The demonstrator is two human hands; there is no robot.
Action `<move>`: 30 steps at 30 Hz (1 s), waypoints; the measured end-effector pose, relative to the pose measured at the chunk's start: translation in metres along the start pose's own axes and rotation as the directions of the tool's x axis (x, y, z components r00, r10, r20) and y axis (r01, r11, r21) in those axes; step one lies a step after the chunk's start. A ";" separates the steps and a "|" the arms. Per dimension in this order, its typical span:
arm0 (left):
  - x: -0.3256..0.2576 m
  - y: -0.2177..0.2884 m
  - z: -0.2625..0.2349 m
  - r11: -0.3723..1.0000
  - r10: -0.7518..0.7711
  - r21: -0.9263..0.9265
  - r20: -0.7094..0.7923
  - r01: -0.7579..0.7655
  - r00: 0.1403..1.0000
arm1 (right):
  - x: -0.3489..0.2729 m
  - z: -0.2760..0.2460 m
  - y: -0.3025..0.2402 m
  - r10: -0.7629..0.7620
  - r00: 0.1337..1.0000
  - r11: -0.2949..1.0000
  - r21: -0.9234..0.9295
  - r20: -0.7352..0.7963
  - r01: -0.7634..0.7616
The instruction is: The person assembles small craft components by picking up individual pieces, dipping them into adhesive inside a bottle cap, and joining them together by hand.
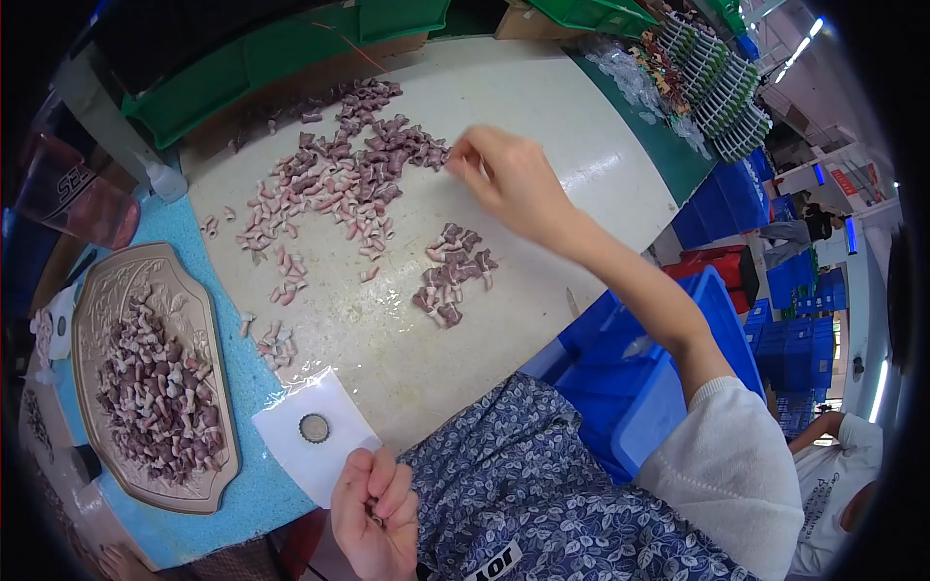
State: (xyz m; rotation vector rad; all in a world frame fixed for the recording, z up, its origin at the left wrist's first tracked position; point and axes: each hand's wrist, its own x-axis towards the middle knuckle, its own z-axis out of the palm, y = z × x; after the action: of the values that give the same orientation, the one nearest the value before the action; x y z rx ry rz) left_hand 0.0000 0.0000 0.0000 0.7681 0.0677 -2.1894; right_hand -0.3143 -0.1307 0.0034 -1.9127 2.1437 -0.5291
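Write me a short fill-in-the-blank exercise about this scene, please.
The person's ____ hand is nearest the large pile of pieces.
The round cap rests on a ____ sheet.
The tan tray lies toward the picture's ____ edge.
The tub beside the patterned cloth is ____.
Missing words: right; white; left; blue.

Mauve and pinkish-white pieces (380, 167), navy garment (504, 441) with pale leaf pattern
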 end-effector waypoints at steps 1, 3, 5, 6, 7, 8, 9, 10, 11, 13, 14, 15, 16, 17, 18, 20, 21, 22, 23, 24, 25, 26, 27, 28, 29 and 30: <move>-0.005 0.005 0.003 0.998 -0.009 -0.057 0.020 0.010 1.000 | 0.013 0.006 0.011 -0.106 0.992 0.994 0.010 -0.074 0.107; -0.009 0.006 0.002 0.993 0.000 -0.119 0.034 0.004 0.999 | 0.031 0.011 0.019 -0.224 0.964 0.973 0.020 -0.143 0.229; -0.009 0.002 -0.001 0.977 0.057 -0.214 0.209 -0.011 0.976 | 0.041 0.010 0.024 -0.425 0.899 0.905 -0.068 -0.100 0.420; -0.010 0.002 -0.003 0.977 0.064 -0.214 0.201 -0.021 0.978 | 0.042 0.011 0.022 -0.429 0.898 0.903 -0.058 -0.099 0.426; -0.010 0.002 -0.005 0.973 0.088 -0.229 0.200 -0.041 0.976 | 0.042 0.010 0.020 -0.431 0.901 0.902 -0.041 -0.053 0.429; -0.012 0.003 -0.005 0.968 0.111 -0.245 0.199 -0.060 0.974 | 0.041 0.010 0.018 -0.432 0.902 0.902 -0.024 -0.007 0.432; -0.013 0.004 -0.001 0.967 0.113 -0.245 0.196 -0.063 0.974 | 0.040 0.008 0.018 -0.434 0.901 0.901 -0.021 -0.006 0.434; -0.016 0.005 0.006 0.971 0.139 -0.209 0.113 -0.113 0.984 | 0.039 0.007 0.017 -0.439 0.898 0.898 -0.023 0.022 0.439; -0.018 0.007 0.010 0.973 0.166 -0.169 0.031 -0.159 0.986 | 0.039 0.007 0.017 -0.443 0.895 0.895 -0.026 0.049 0.445; -0.022 0.009 0.007 0.969 0.177 -0.180 0.035 -0.168 0.984 | 0.038 0.007 0.016 -0.464 0.885 0.884 -0.049 0.048 0.466; -0.024 0.010 0.006 0.966 0.186 -0.191 0.041 -0.175 0.982 | 0.038 0.007 0.016 -0.482 0.875 0.872 -0.073 0.047 0.484; -0.025 0.011 0.003 0.965 0.191 -0.193 0.037 -0.180 0.981 | 0.040 0.009 0.018 -0.486 0.873 0.870 -0.070 0.049 0.488; -0.026 0.010 -0.001 0.965 0.219 -0.143 -0.006 -0.218 0.976 | 0.043 0.012 0.018 -0.533 0.846 0.840 -0.135 -0.031 0.525; -0.026 0.009 -0.005 0.963 0.250 -0.092 -0.050 -0.254 0.967 | 0.044 0.013 0.019 -0.580 0.808 0.808 -0.201 -0.107 0.554; -0.025 0.009 -0.008 0.961 0.257 -0.094 -0.057 -0.262 0.965 | 0.041 0.014 0.020 -0.585 0.804 0.805 -0.193 -0.103 0.561; -0.027 0.010 -0.016 0.955 0.276 -0.124 0.021 -0.271 0.961 | 0.027 0.011 -0.007 -0.109 0.982 0.906 0.391 -0.153 0.161; -0.026 0.009 -0.018 0.946 0.299 -0.128 -0.004 -0.297 0.954 | 0.020 0.009 -0.021 -0.128 0.983 0.896 0.409 -0.133 0.172; -0.023 0.010 -0.017 0.937 0.316 -0.146 -0.042 -0.319 0.948 | 0.009 0.005 -0.037 -0.133 0.984 0.823 0.540 -0.119 0.176; -0.022 0.010 -0.016 0.924 0.335 -0.162 -0.088 -0.346 0.938 | -0.004 0.006 -0.055 -0.140 0.985 0.729 0.663 -0.098 0.169; -0.021 0.014 -0.011 0.914 0.336 -0.175 -0.179 -0.366 0.925 | -0.021 0.007 -0.075 -0.173 0.985 0.701 0.704 0.014 0.113; -0.022 0.016 -0.012 0.904 0.353 -0.175 -0.206 -0.389 0.913 | -0.037 0.011 -0.092 -0.213 0.970 0.675 0.736 0.122 0.056; -0.023 0.018 -0.014 0.907 0.367 -0.144 -0.191 -0.396 0.910 | -0.049 0.024 -0.101 -0.355 0.929 0.671 0.721 0.106 0.174; -0.023 0.018 -0.015 0.913 0.370 -0.117 -0.166 -0.391 0.914 | -0.060 0.033 -0.108 -0.483 0.871 0.655 0.696 0.088 0.293; -0.022 0.018 -0.016 0.910 0.375 -0.126 -0.156 -0.395 0.914 | -0.070 0.038 -0.116 -0.490 0.867 0.650 0.702 0.095 0.291; -0.023 0.020 -0.017 0.907 0.380 -0.129 -0.165 -0.402 0.910 | -0.080 0.043 -0.125 -0.422 0.879 0.653 0.747 0.220 0.127; -0.024 0.021 -0.018 0.914 0.374 -0.125 -0.114 -0.386 0.921 | -0.084 0.047 -0.130 -0.359 0.866 0.643 0.765 0.348 -0.041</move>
State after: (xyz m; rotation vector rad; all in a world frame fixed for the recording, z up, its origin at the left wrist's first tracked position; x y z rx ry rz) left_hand 0.0362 0.0073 0.0023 0.7265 0.1114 -1.7597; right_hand -0.1668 -0.0644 0.0071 -1.5145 1.1403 -0.7432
